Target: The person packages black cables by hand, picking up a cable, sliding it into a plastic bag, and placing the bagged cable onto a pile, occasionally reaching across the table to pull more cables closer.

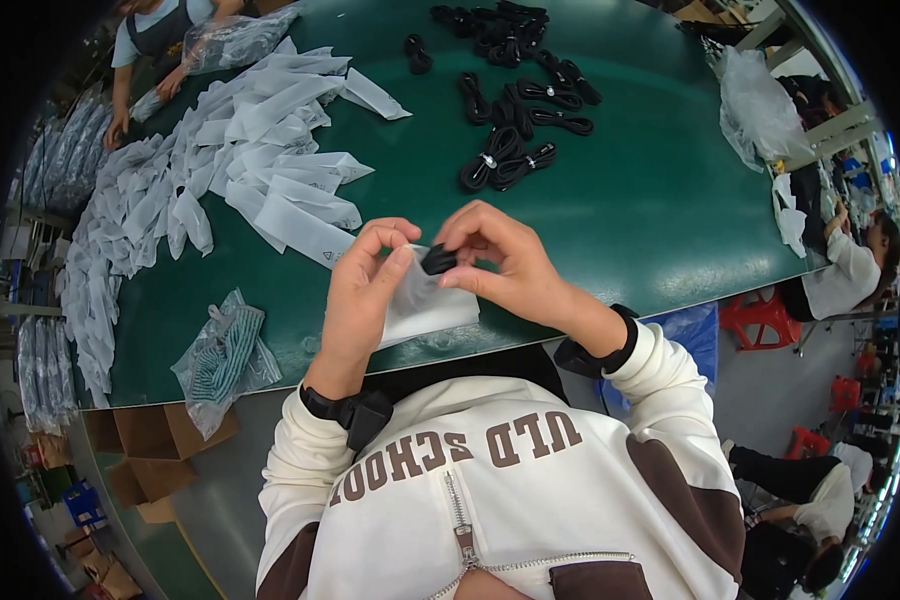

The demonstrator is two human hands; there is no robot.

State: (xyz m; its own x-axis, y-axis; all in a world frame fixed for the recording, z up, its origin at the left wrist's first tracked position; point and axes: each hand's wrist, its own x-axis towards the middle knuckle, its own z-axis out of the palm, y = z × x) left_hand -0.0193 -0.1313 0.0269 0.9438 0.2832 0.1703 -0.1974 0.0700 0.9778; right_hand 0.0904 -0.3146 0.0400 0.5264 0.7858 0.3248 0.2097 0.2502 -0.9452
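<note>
My left hand (362, 290) pinches the edge of a small frosted plastic bag (410, 298) near the table's front edge. Between the fingers of my right hand (505, 262) is a bundled black cable (437, 261), partly inside the bag's mouth. Below the bag lies a flat white piece (450, 314), perhaps more bags or paper. More bundled black cables (508, 150) are scattered farther up the table. To the left spreads a large heap of frosted plastic bags (260, 130), one reaching close to my left hand.
The green table (630, 180) curves around me. A clear bag with a striped teal item (228, 350) overlaps its front edge at left. Crumpled clear plastic (758, 105) sits at the right edge. A co-worker (160, 40) handles bags at far left. Cardboard boxes (170, 440) stand below.
</note>
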